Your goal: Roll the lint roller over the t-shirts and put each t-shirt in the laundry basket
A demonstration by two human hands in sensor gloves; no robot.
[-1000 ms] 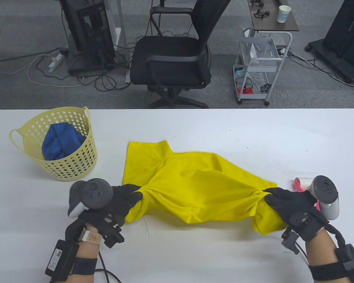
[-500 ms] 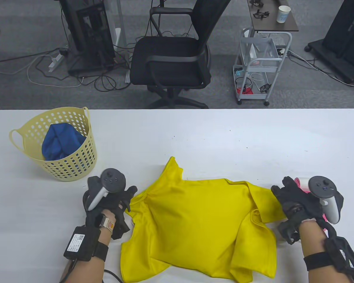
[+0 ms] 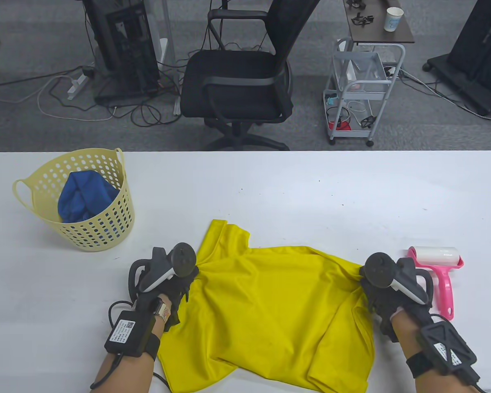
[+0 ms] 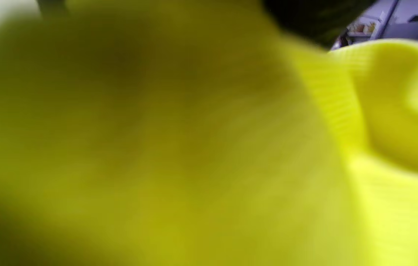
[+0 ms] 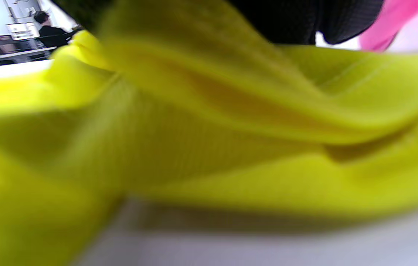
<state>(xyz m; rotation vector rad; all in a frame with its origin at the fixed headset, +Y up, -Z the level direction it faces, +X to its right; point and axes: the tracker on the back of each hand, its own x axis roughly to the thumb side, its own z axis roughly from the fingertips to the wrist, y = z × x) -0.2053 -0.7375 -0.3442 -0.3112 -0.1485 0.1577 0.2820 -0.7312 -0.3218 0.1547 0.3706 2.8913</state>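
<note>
Both hands grip the shirt (image 3: 270, 315), low centre of frame: left hand (image 3: 174, 282) and right hand (image 3: 382, 288) bunch its shoulders. Collar points up-frame, hem toward the bottom edge.

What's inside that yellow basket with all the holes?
A crumpled blue garment lies inside the laundry basket, rising about to the rim and showing through the wall's holes. Whether anything lies beneath it cannot be seen; the blue cloth covers the bottom.
</note>
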